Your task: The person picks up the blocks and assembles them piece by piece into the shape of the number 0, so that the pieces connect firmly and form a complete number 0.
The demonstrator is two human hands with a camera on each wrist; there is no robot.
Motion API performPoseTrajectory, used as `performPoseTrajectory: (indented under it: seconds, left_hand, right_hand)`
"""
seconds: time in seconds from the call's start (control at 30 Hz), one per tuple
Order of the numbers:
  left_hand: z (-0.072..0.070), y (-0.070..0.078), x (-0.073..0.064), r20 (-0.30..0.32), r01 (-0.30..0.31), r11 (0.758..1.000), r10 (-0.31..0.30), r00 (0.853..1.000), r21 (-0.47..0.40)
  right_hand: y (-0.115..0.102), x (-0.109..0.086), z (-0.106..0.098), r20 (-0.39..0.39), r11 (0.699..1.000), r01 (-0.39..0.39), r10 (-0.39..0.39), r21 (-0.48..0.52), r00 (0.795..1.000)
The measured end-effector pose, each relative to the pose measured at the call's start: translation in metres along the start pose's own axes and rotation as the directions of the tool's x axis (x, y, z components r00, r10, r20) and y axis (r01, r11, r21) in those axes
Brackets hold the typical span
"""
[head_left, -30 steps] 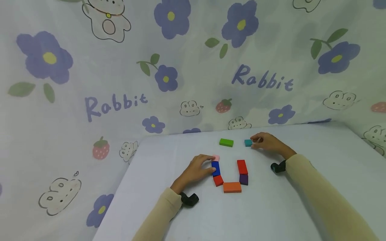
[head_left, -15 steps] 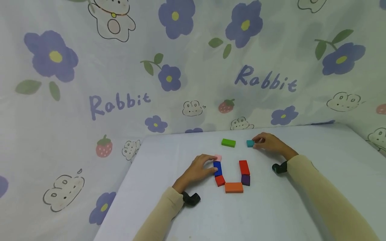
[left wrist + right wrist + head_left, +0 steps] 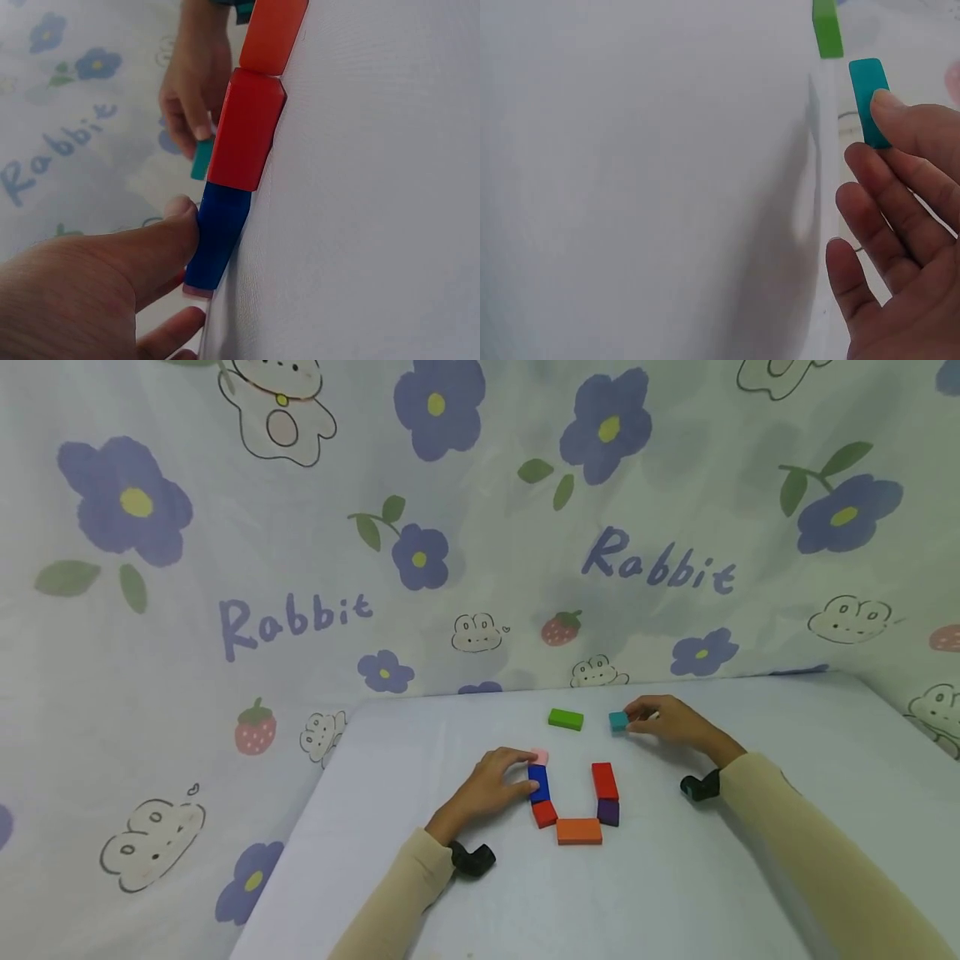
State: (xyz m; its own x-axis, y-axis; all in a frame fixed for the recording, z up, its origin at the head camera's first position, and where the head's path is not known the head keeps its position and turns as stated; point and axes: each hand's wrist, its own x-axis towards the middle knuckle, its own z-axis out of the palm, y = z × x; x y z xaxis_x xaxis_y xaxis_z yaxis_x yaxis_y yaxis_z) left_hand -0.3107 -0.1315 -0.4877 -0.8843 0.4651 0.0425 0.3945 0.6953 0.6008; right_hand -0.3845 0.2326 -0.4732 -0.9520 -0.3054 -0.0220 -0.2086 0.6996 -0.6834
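In the head view my left hand [image 3: 491, 783] rests at a row of blocks. Its thumb touches the blue block [image 3: 538, 783] and its index finger the pink block [image 3: 540, 757]; the fingers are only loosely bent. A small red block [image 3: 544, 814] follows the blue one. My right hand [image 3: 667, 722], farther back, pinches a teal block [image 3: 618, 722] between thumb and fingers. In the right wrist view the teal block [image 3: 867, 94] appears a little off the tabletop, its lower end partly covered by the fingers.
An orange block [image 3: 579, 832] lies at the near end of the U-shaped layout. A purple block [image 3: 608, 812] and a longer red block [image 3: 604, 782] form its right side. Behind stands a green block [image 3: 566, 719], before a flowered cloth [image 3: 480, 527] backing the white table [image 3: 675, 893].
The teal block in my right hand looks slightly raised compared with before. My left hand stays at the blue and pink blocks, and the view has shifted a little.
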Motion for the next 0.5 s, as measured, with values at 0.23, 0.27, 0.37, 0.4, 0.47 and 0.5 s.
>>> performPoseTrajectory:
  seconds: [0.23, 0.27, 0.37, 0.4, 0.47, 0.5]
  left_hand:
    - [0.0, 0.0, 0.0, -0.001, -0.013, 1.0, 0.013, 1.0, 0.011]
    - [0.0, 0.0, 0.001, -0.001, -0.016, 1.0, 0.016, 1.0, 0.013]
    - [0.0, 0.0, 0.001, -0.001, -0.02, 1.0, 0.02, 1.0, 0.013]
    - [0.0, 0.0, 0.001, 0.0, -0.02, 1.0, 0.02, 1.0, 0.013]
    - [0.0, -0.001, 0.001, -0.002, -0.015, 1.0, 0.015, 1.0, 0.013]
    - [0.0, -0.001, 0.001, -0.002, -0.012, 1.0, 0.012, 1.0, 0.013]
  right_hand:
    - [-0.012, -0.006, 0.011, 0.043, 1.0, 0.025, -0.025, 0.013, 0.999]
    - [-0.015, -0.007, 0.013, 0.045, 0.999, 0.028, -0.029, 0.016, 0.999]
    - [-0.021, -0.011, 0.018, 0.045, 0.997, 0.073, -0.074, 0.017, 0.996]
    - [-0.023, -0.012, 0.02, 0.045, 0.997, 0.079, -0.08, 0.017, 0.996]
    - [-0.026, -0.014, 0.024, 0.045, 0.994, 0.108, -0.109, 0.02, 0.993]
    - [-0.027, -0.014, 0.026, 0.045, 0.993, 0.115, -0.116, 0.018, 0.992]
